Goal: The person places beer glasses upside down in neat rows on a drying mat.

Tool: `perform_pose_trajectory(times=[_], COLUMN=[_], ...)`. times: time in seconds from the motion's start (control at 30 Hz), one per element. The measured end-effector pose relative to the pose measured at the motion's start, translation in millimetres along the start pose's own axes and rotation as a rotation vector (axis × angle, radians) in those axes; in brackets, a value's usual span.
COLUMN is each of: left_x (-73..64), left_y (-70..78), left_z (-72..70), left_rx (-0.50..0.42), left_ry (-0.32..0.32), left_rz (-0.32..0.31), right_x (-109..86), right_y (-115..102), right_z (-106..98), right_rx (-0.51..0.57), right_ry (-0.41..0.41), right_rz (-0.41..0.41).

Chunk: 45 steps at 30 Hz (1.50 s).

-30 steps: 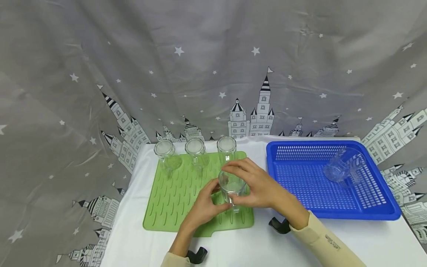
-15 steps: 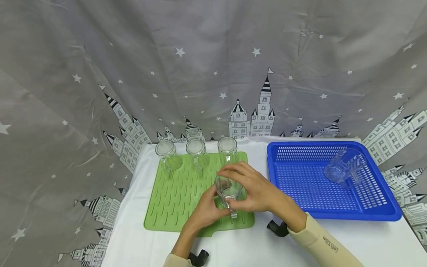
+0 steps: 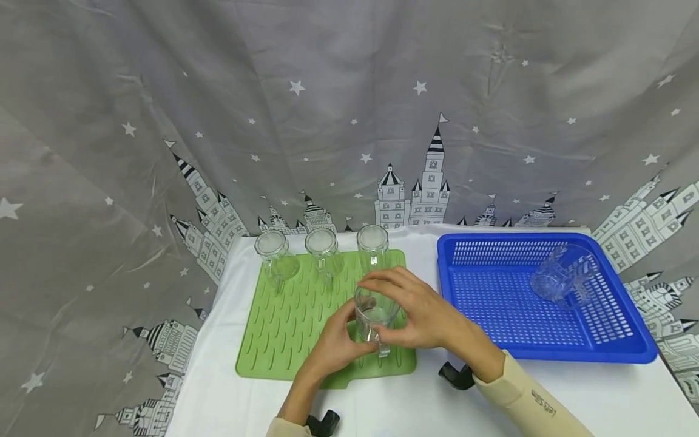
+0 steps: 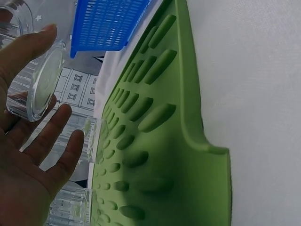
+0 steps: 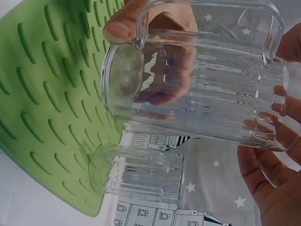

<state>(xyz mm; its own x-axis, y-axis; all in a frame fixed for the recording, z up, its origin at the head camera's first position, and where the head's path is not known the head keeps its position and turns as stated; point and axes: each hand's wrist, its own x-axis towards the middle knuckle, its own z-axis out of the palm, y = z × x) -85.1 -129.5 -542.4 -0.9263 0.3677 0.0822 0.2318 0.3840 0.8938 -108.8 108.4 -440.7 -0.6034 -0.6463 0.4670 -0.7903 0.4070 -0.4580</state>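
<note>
A clear glass mug [image 3: 377, 315] is between both hands above the green drying mat [image 3: 284, 340], its mouth up and its handle towards me. My left hand [image 3: 335, 343] holds the lower body, with the thumb and fingers on either side near the base, as the left wrist view shows. From above, my right hand [image 3: 420, 309] grips the mug around its rim. In the right wrist view the mug [image 5: 211, 94] is tilted across the picture, base towards the mat. Three more glass mugs, a left one [image 3: 273, 255], a middle one [image 3: 322, 252] and a right one [image 3: 373, 246], stand upside down along the mat's far edge.
To the right is a blue plastic basket [image 3: 546, 352] with one glass mug [image 3: 557, 279] lying on its side. A white cloth [image 3: 393, 406] covers the table. Behind it hangs a grey curtain [image 3: 327, 60] printed with castles and stars.
Both hands have brought the mug slightly left and towards me over the mat, mostly in the first half second. The other mugs and the basket stay where they were.
</note>
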Motion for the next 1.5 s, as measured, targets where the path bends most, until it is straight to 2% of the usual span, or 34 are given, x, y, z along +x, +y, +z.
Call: perform_pose_trajectory(times=[0.17, 0.37, 0.6, 0.9, 1.1, 1.27, 1.4, 1.5], left_x=[-2.5, -4.2, -8.5, -15.9, -18.5, -19.3, -19.5, -19.2], left_y=[0.5, 2.3, 3.7, 5.4, 14.6, 19.3, 19.1, 18.9], left_z=[-3.9, -9.5, -16.9, -29.4, -37.0, -41.5, -43.9, -45.5], left_rx=[0.011, 0.032, -0.001, -0.034, -0.005, -0.055, -0.12, -0.136], left_ry=[0.01, 0.027, 0.03, 0.024, 0.037, 0.057, 0.094, 0.14], left_rz=[-0.013, -0.028, -0.089, -0.054, -0.039, -0.016, 0.008, 0.024], right_x=[-4.2, -10.4, -17.2, -24.2, -27.4, -30.6, -32.8, -33.7], right_y=[3, 8, 13, 20, 27, 31, 32, 32], right_z=[-4, -10, -13, -15, -16, -18, -19, -19], right_rx=[0.029, 0.056, 0.054, 0.069, 0.145, 0.204, 0.202, 0.169], right_ry=[-0.029, -0.008, 0.0, 0.01, -0.012, -0.015, -0.029, -0.036], right_rz=[0.035, 0.051, 0.08, 0.095, 0.123, 0.14, 0.148, 0.164])
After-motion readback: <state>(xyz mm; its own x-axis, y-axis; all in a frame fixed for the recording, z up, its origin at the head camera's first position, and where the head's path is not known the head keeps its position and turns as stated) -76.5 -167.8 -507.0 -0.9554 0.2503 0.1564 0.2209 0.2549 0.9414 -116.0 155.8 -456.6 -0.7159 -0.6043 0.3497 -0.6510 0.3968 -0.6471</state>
